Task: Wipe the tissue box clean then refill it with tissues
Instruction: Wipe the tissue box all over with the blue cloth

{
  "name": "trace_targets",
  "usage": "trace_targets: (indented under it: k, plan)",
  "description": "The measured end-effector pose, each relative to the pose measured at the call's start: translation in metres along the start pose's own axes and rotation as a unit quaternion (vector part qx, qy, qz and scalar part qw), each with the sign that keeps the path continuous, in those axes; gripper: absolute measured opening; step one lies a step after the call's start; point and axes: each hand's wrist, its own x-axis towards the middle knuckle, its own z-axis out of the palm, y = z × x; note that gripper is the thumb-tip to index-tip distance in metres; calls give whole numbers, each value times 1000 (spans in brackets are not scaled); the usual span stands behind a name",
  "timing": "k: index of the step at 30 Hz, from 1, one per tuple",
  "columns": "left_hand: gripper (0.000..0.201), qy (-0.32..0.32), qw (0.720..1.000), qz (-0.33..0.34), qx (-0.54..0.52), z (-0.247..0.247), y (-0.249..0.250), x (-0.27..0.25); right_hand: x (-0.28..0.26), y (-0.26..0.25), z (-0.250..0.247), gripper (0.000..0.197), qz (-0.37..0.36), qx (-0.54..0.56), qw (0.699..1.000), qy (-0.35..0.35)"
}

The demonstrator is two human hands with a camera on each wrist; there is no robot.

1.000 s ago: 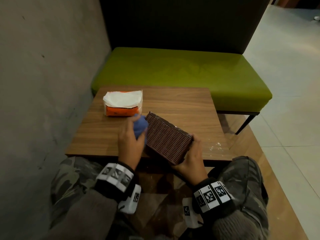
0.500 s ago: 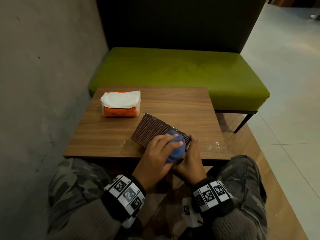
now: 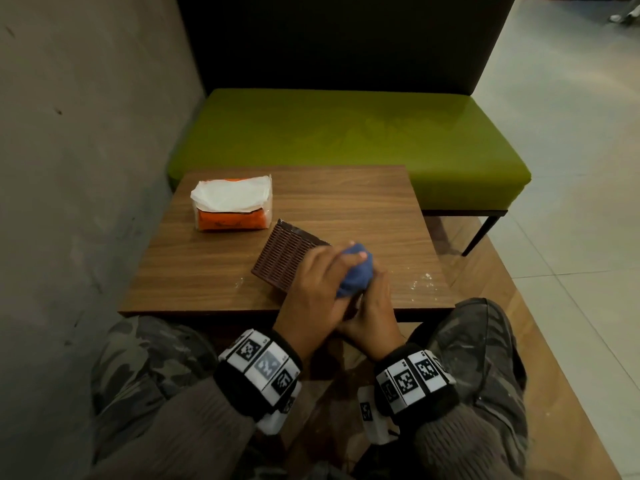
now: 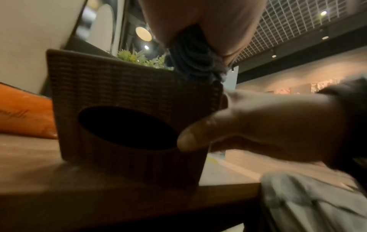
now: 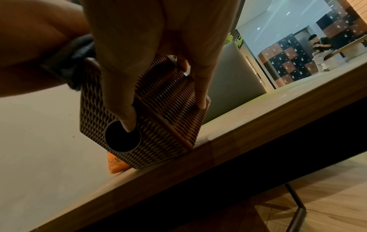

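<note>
Head view: the wiping looks under way and the refill not begun, since the tissue pack (image 3: pixel 232 206) lies apart on the table (image 3: pixel 363 206). The left hand (image 3: pixel 313 292) curls round a blue cloth (image 3: pixel 356 271), pressing it on the upturned tissue box (image 3: pixel 287 259) near the front edge.

Left wrist view: the oval opening faces the person, dark inside.

Right wrist view: the right hand (image 5: pixel 158 51) grips the box, thumb at the opening, fingers spread over its end.
</note>
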Motion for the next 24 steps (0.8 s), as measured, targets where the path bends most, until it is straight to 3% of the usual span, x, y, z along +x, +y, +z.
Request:
trace_targets:
  k: [3, 6, 8, 12, 14, 15, 19, 20, 21, 24]
  plan:
    - [59, 44, 997, -60, -6, 2, 0, 15, 1, -5, 1, 94, -27, 7, 999, 20]
    - [62, -42, 998, 39, 13, 8, 7, 5, -1, -1, 5, 82, -40, -20, 999, 5]
    - [59, -57, 996, 63, 9, 3, 5, 4, -1, 1, 4, 85, -44, -32, 999, 5]
    - [51, 73, 993, -95, -10, -2, -17, 24, 1, -1, 1, 100, -28, 7, 999, 26]
    - [46, 113, 984, -140, -3, 0, -20, 28, 3, -1, 2, 103, -30, 5, 999, 33]
    - [47, 105, 986, -132, -2, 1, -15, 26, 4, 0, 3, 102, -30, 7, 999, 34]
    - [51, -53, 997, 61, -14, 1, 0, 10, 5, -1, 1, 97, -39, 0, 999, 14]
    - [51, -64, 995, 76, -8, -2, -6, 14, 5, 0, 0, 96, -40, -1, 999, 15]
    - [50, -49, 997, 55, -5, -4, -14, 20, 5, 0, 0, 96, -34, 2, 999, 19]
    - [47, 73, 990, -122, -5, -8, -30, 38, 6, 0, 0, 106, -24, 3, 999, 27]
